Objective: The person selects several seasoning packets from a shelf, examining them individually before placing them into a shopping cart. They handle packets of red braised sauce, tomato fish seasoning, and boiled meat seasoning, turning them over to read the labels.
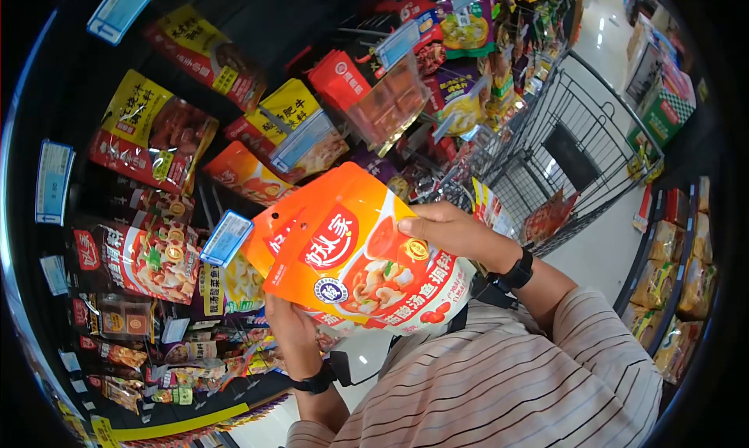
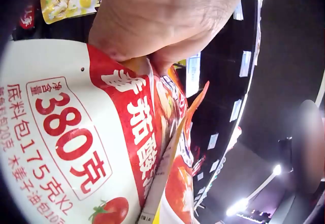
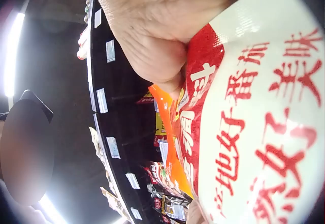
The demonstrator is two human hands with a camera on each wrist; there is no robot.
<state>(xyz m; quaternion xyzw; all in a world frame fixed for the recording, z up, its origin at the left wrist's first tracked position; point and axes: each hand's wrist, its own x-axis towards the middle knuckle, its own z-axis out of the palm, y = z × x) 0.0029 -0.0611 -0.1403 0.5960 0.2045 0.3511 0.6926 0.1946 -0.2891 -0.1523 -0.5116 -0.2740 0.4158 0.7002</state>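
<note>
An orange, red and white fish-soup seasoning packet (image 1: 394,265) is held up in front of the striped shirt. A second orange packet (image 1: 265,233) shows behind its upper left edge. My right hand (image 1: 464,231) grips the right side of the front packet, thumb lying over its face. At the lower left, my left hand (image 1: 292,327) holds the packets, its fingers partly hidden behind them. In the left wrist view, the left hand (image 2: 162,15) pinches the edge of the white-and-red packet (image 2: 66,127). The right wrist view has the right hand (image 3: 157,31) gripping the packet (image 3: 254,127).
Seasoning pouches (image 1: 152,132) hang on hooks along the dark shelf at left, with blue-and-white price tags (image 1: 228,237) sticking out. A wire shopping cart (image 1: 577,144) stands at right, holding a few packets (image 1: 550,216). Packaged goods (image 1: 663,284) line another shelf beyond.
</note>
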